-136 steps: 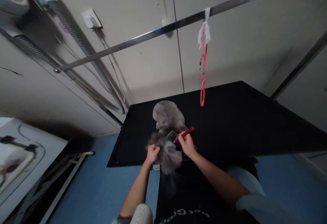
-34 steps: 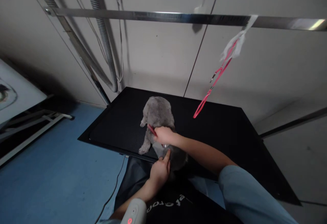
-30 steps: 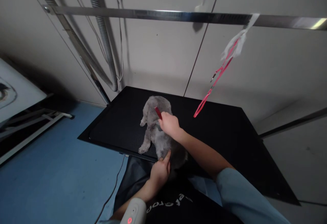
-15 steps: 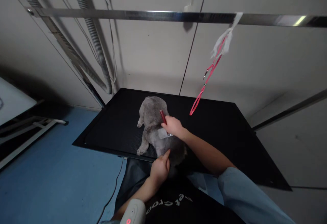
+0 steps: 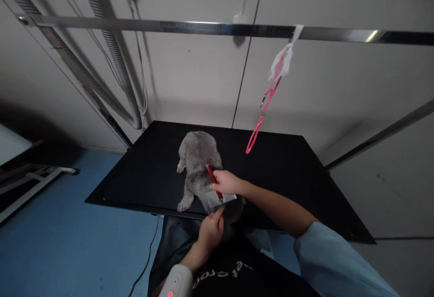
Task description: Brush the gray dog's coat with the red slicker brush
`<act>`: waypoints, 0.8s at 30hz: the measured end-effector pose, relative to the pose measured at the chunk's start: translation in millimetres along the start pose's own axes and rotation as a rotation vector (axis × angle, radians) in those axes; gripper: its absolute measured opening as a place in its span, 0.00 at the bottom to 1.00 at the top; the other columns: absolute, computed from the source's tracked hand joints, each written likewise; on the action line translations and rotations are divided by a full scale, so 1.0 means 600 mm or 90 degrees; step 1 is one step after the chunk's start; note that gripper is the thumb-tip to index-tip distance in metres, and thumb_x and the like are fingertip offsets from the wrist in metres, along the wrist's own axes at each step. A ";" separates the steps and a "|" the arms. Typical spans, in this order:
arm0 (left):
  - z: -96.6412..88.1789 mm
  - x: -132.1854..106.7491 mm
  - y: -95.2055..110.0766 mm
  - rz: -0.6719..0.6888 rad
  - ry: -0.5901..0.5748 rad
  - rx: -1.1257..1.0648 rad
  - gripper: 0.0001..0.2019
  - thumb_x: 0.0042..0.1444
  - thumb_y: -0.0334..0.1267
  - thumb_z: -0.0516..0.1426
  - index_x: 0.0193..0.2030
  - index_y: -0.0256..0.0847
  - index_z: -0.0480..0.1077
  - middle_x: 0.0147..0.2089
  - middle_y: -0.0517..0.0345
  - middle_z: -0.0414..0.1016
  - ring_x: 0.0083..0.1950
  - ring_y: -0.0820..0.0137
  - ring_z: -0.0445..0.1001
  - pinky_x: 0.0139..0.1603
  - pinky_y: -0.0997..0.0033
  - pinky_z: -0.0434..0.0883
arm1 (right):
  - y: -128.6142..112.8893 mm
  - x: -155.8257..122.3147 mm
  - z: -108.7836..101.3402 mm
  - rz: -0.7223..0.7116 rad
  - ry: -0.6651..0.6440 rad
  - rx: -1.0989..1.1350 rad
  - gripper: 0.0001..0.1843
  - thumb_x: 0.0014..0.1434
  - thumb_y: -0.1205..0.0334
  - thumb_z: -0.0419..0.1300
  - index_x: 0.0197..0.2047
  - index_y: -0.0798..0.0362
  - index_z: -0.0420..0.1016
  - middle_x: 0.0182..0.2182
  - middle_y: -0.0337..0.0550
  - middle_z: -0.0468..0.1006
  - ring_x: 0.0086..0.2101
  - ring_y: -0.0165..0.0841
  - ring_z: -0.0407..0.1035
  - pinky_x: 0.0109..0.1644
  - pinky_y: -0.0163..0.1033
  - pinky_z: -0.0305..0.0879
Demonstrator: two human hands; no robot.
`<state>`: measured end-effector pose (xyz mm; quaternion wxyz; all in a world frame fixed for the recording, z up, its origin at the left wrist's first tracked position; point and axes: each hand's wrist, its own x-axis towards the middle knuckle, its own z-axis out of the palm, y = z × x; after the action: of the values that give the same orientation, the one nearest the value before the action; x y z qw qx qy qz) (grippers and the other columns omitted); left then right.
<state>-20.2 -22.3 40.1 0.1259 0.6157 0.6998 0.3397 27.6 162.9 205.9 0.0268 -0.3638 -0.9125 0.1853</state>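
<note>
A grey, short-coated dog (image 5: 200, 148) is on the black table, its near end partly hidden by my hands. My right hand (image 5: 226, 183) is closed round the red handle of a slicker brush (image 5: 212, 176). The brush's wide grey head lies against the coat at the dog's near end. Just below it, my left hand (image 5: 210, 231) presses against the dog with one finger extended toward the brush head. Its other fingers are curled; what they grip is hidden.
The black grooming table (image 5: 271, 175) stands against a pale wall. Above it runs a metal bar (image 5: 203, 27), from which a pink loop lead (image 5: 259, 125) hangs. Grey ribbed hoses (image 5: 115, 53) hang at the left. A cord (image 5: 149, 252) trails over the blue floor.
The brush has moved down the dog's coat toward my left hand, and its head now shows more fully. My left hand stays at the dog's near end. The view has shifted slightly.
</note>
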 end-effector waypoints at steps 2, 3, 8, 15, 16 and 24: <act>0.003 0.001 -0.002 0.016 0.019 -0.023 0.20 0.56 0.27 0.47 0.54 0.37 0.71 0.46 0.49 0.79 0.44 0.68 0.79 0.47 0.71 0.75 | 0.009 0.001 0.006 0.061 0.066 0.020 0.10 0.58 0.55 0.57 0.39 0.54 0.68 0.34 0.47 0.76 0.34 0.37 0.71 0.34 0.36 0.59; 0.005 0.000 -0.003 0.018 0.025 -0.032 0.20 0.56 0.27 0.47 0.53 0.37 0.71 0.46 0.50 0.79 0.44 0.68 0.79 0.47 0.71 0.75 | 0.014 0.003 0.009 0.100 0.142 0.046 0.10 0.59 0.56 0.56 0.39 0.54 0.68 0.36 0.48 0.76 0.35 0.38 0.71 0.35 0.36 0.60; 0.002 -0.015 -0.013 -0.012 -0.005 -0.090 0.19 0.57 0.28 0.47 0.51 0.38 0.72 0.46 0.50 0.79 0.44 0.67 0.78 0.48 0.68 0.74 | 0.057 0.024 0.057 0.162 0.055 0.557 0.07 0.51 0.61 0.62 0.32 0.53 0.68 0.25 0.38 0.74 0.28 0.32 0.70 0.32 0.34 0.62; -0.088 0.007 -0.100 -0.164 0.132 -0.159 0.12 0.57 0.43 0.51 0.40 0.40 0.72 0.44 0.49 0.76 0.49 0.62 0.73 0.55 0.58 0.68 | 0.140 0.028 0.119 0.250 -0.023 0.798 0.07 0.56 0.62 0.52 0.27 0.52 0.64 0.20 0.38 0.72 0.25 0.30 0.71 0.31 0.34 0.66; -0.098 0.028 -0.113 -0.209 0.178 -0.171 0.14 0.57 0.47 0.51 0.39 0.39 0.71 0.43 0.48 0.76 0.49 0.61 0.73 0.55 0.57 0.68 | 0.138 0.015 0.134 0.250 -0.054 0.823 0.06 0.55 0.63 0.52 0.27 0.53 0.65 0.21 0.40 0.73 0.26 0.32 0.72 0.32 0.35 0.67; -0.098 0.138 -0.120 -0.291 -0.026 -0.323 0.17 0.40 0.44 0.64 0.36 0.35 0.73 0.40 0.44 0.79 0.45 0.57 0.75 0.52 0.59 0.70 | 0.067 -0.090 0.285 0.217 -0.104 1.013 0.14 0.50 0.62 0.58 0.43 0.52 0.70 0.26 0.38 0.77 0.23 0.29 0.70 0.28 0.33 0.66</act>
<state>-128.6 36.2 58.1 0.3619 0.3984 0.7105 0.4534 62.0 98.7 37.2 0.1818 -0.3550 -0.4392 0.8050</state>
